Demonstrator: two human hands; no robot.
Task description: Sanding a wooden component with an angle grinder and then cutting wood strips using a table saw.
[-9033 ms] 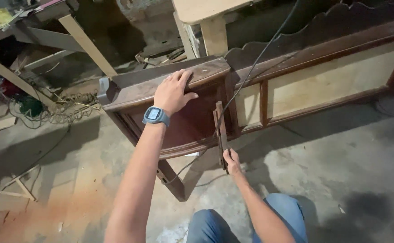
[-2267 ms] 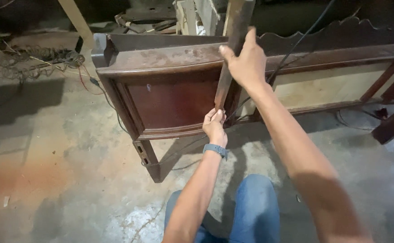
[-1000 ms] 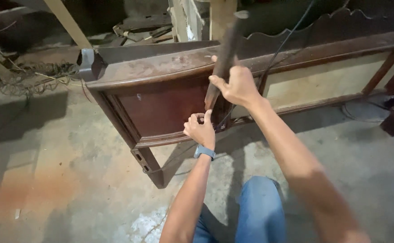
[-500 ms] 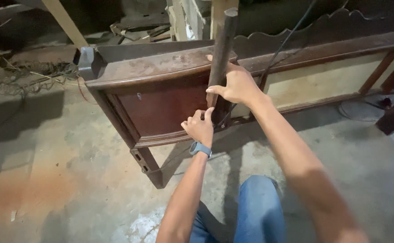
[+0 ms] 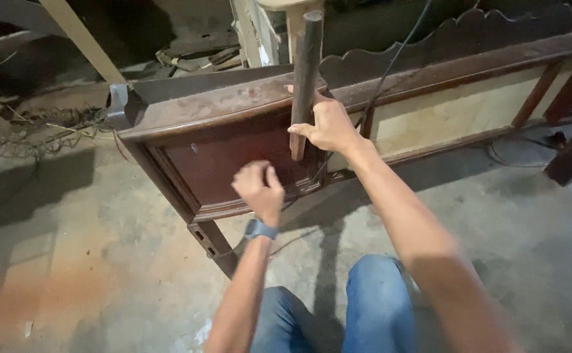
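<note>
My right hand (image 5: 328,124) grips one dark wooden post (image 5: 305,78), upright against the top rail of the brown headboard (image 5: 234,153) lying on its edge. My left hand (image 5: 258,188), a watch (image 5: 260,229) on its wrist, is curled into a loose fist holding nothing, just in front of the panel below the post. With one hand on it, the post could tip or slip. One cable (image 5: 397,55) hangs beyond my right hand.

One dark wooden bar (image 5: 305,72), one dark wooden frame (image 5: 234,144), one black cable (image 5: 397,59), one wristwatch (image 5: 260,229), two hands.
</note>
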